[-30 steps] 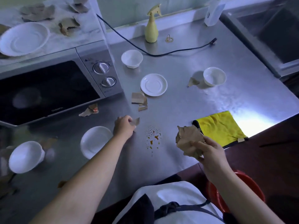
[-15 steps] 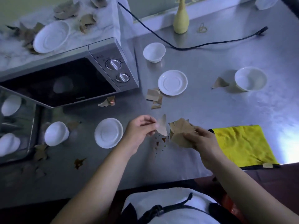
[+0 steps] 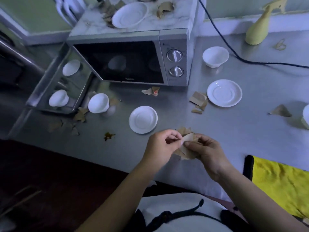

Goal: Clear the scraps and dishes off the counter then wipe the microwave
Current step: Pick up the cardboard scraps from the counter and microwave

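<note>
Hands meet over worktop: left hand pinches small scrap w/ fingertips, right hand grips brown scrap bunch, near white saucer.

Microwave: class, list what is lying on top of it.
On the microwave sits a white plate with brown paper scraps around it. What lies under the plate is hidden, and the far edge is out of frame.

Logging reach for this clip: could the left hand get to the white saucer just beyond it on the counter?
Probably yes: the saucer lies just beyond the left hand with bare counter between. But its fingers pinch the paper scraps that the right hand also holds, so they must release first.
</note>
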The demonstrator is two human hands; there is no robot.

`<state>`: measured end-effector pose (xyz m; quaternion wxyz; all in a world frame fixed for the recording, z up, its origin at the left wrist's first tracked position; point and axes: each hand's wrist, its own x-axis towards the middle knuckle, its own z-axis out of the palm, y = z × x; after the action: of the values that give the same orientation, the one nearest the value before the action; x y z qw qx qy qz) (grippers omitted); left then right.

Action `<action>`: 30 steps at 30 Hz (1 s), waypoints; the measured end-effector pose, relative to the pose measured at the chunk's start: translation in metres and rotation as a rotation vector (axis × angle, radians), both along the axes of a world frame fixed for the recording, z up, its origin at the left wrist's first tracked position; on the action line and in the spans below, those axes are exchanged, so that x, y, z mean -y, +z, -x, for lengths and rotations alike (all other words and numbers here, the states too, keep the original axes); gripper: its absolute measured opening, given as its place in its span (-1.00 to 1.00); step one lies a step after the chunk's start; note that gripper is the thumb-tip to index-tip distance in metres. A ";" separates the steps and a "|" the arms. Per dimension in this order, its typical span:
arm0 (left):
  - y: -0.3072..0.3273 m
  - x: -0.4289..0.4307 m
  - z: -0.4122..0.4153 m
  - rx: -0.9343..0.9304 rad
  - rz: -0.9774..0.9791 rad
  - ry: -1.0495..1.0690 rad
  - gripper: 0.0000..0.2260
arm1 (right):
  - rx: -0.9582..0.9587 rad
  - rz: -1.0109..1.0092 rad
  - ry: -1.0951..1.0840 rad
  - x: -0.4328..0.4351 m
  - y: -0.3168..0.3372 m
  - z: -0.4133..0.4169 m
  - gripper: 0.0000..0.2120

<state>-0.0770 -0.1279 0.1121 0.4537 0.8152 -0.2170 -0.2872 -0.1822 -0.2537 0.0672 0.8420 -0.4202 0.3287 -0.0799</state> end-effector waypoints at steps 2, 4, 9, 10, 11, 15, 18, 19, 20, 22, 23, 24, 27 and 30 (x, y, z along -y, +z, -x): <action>0.000 -0.014 -0.005 0.002 0.032 0.022 -0.85 | -0.012 0.038 0.021 -0.007 0.000 -0.008 -0.88; 0.000 -0.033 -0.015 0.009 0.057 0.076 -0.85 | -0.026 0.085 0.030 -0.013 0.002 -0.018 -0.90; -0.016 -0.105 -0.075 -0.066 0.111 0.439 -0.84 | -0.039 0.202 0.064 -0.029 0.005 -0.041 -0.94; -0.022 -0.123 -0.091 -0.074 0.102 0.509 -0.83 | -0.050 0.220 0.063 -0.033 0.006 -0.046 -0.91; -0.029 -0.142 -0.108 -0.082 0.079 0.573 -0.82 | -0.064 0.233 0.053 -0.038 0.008 -0.050 -0.90; -0.060 -0.224 -0.179 -0.081 -0.056 0.732 -0.91 | -0.110 0.258 -0.002 -0.068 0.015 -0.071 -0.84; -0.080 -0.273 -0.226 -0.071 -0.152 0.789 -0.89 | -0.122 0.273 0.009 -0.096 0.021 -0.090 -0.81; -0.086 -0.285 -0.240 -0.069 -0.184 0.808 -0.83 | -0.125 0.279 0.010 -0.106 0.024 -0.097 -0.81; -0.091 -0.296 -0.253 -0.064 -0.217 0.816 -0.77 | -0.126 0.283 0.008 -0.116 0.026 -0.105 -0.81; -0.100 -0.312 -0.277 -0.040 -0.267 0.787 -0.71 | -0.120 0.293 0.012 -0.134 0.031 -0.121 -0.82; -0.104 -0.317 -0.288 -0.016 -0.282 0.767 -0.70 | -0.118 0.301 0.015 -0.144 0.034 -0.129 -0.82; -0.107 -0.321 -0.298 0.018 -0.288 0.750 -0.71 | -0.123 0.309 0.008 -0.152 0.035 -0.136 -0.82; -0.112 -0.330 -0.325 0.140 -0.270 0.701 -0.78 | -0.141 0.326 -0.033 -0.177 0.035 -0.154 -0.82; -0.117 -0.338 -0.352 0.191 -0.256 0.621 -0.72 | -0.143 0.311 -0.068 -0.200 0.035 -0.164 -0.80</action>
<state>0.2747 0.2103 -0.0044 0.3912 0.9158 0.0378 -0.0829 -0.0183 -0.0539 0.1023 0.7382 -0.5385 0.3855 -0.1282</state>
